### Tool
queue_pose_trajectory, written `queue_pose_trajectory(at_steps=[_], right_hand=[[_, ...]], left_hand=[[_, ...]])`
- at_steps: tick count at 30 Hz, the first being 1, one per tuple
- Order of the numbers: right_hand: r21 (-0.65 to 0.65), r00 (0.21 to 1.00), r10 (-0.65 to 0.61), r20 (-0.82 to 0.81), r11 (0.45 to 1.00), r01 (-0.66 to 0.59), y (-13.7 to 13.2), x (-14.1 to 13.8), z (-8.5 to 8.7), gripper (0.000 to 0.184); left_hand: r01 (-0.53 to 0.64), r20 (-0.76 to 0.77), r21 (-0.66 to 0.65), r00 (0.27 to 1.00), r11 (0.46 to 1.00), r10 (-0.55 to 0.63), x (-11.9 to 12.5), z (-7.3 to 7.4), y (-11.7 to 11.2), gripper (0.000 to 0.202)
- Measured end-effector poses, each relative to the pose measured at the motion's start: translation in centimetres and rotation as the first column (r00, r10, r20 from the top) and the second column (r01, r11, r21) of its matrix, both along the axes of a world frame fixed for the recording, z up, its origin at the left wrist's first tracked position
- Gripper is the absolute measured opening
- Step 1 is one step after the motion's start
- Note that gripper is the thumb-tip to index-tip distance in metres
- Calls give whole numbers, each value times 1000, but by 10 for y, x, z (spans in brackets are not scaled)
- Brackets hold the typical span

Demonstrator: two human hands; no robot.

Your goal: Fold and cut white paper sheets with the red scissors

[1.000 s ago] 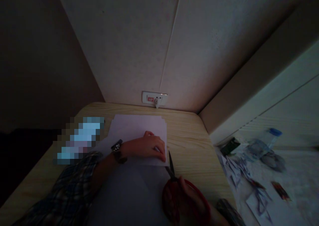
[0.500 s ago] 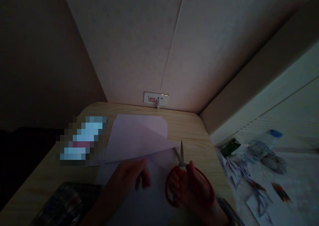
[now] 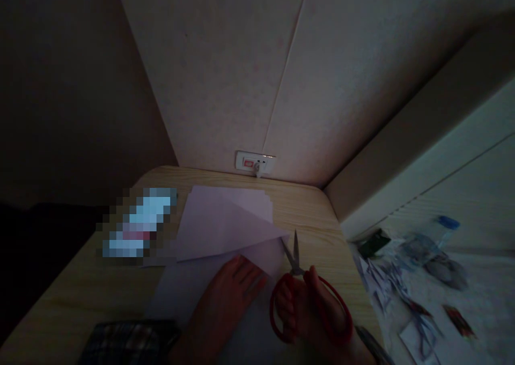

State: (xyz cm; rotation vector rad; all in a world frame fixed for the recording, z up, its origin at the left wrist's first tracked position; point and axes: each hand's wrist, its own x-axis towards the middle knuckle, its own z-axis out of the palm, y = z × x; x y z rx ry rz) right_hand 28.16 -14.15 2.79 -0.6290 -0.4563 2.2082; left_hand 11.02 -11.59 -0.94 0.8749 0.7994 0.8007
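Observation:
My right hand (image 3: 295, 306) grips a pair of red-handled scissors (image 3: 296, 270), fingers through the loops. The blades stand apart, pointing away from me, and one blade tip meets the right corner of a folded white sheet (image 3: 229, 228). That sheet lies on a small pile of paper, its slanting edge toward me. Below that edge my left hand (image 3: 237, 284) lies flat on the lower paper (image 3: 189, 287), fingers stretched out to the right. The picture is dim, so finer detail of the fingers is hard to make out.
A blurred-out bright rectangle (image 3: 140, 223) lies left of the paper on the wooden table (image 3: 309, 206). A wall socket with a plug (image 3: 257, 165) sits behind. Down on the right are a plastic bottle (image 3: 434, 236), paper scraps (image 3: 380, 282) and a green packet (image 3: 374, 244).
My left hand has moved right and flattened onto the paper, its fingers now stretched instead of curled. The scissors stay at the sheet's corner with their blades apart. The view has shifted slightly.

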Motion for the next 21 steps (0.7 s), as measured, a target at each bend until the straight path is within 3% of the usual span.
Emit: queue_pose_trajectory(at_steps=[2, 6, 9, 11, 15, 21], right_hand=[[15, 1000, 4, 16, 1000, -4, -1, -2, -1, 58], [48, 1000, 19, 18, 999, -20, -2, -8, 0, 62], [78, 1000, 24, 1, 997, -24, -2, -10, 2, 63], [93, 1000, 26, -8, 995, -25, -1, -8, 3, 64], [124, 1000, 16, -5, 992, -16, -2, -3, 7, 64], [207, 994, 22, 111, 977, -45, -10, 4, 5, 69]], left_hand=[[-137, 108, -324, 977, 936, 181, 3, 14, 9, 30], [-167, 155, -422, 955, 891, 253, 7, 36, 26, 33], [-231, 156, -517, 921, 824, 356, 7, 42, 33, 26], [-284, 122, -471, 917, 835, 381, 5, 43, 35, 25], [-330, -12, -178, 943, 927, 333, -3, 45, 39, 22], [-401, -112, -30, 912, 916, 395, -11, 57, 47, 30]])
